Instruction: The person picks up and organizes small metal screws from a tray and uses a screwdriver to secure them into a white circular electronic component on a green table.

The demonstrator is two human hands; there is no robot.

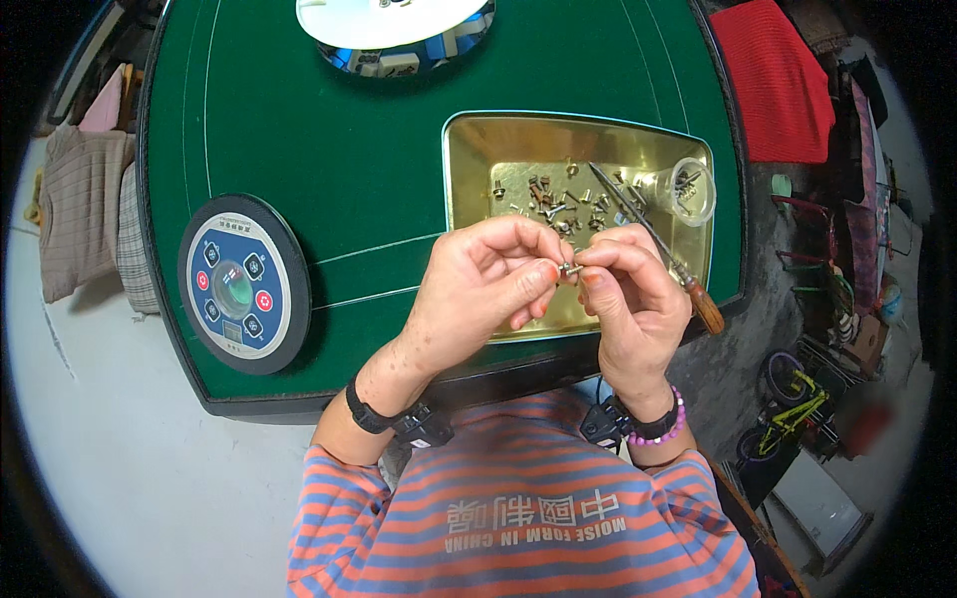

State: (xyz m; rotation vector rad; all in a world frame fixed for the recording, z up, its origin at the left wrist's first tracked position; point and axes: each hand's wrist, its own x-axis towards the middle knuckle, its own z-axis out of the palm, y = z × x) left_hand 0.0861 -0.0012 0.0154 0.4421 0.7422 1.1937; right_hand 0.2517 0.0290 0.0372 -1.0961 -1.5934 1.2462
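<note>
Over the near edge of a gold-coloured metal tin (477, 189), my two hands meet fingertip to fingertip. A small metal screw (568, 269) is pinched between them. My left hand (483, 284) grips one end with thumb and forefinger, and my right hand (638, 304) pinches the other. Whether a nut sits on the screw is too small to tell. Several loose screws and bolts (546, 194) lie scattered on the tin's floor. To the right, a clear plastic cup (653, 187) holds some small metal pieces. A screwdriver (706, 307) with a wooden handle leans across the tin's near right side.
The green felt table (369, 159) has a raised dark border. At its left is a round control panel (236, 287) with buttons. A white disc (394, 18) above mahjong tiles stands at the far side. Red cloth (773, 85) lies beyond the right edge.
</note>
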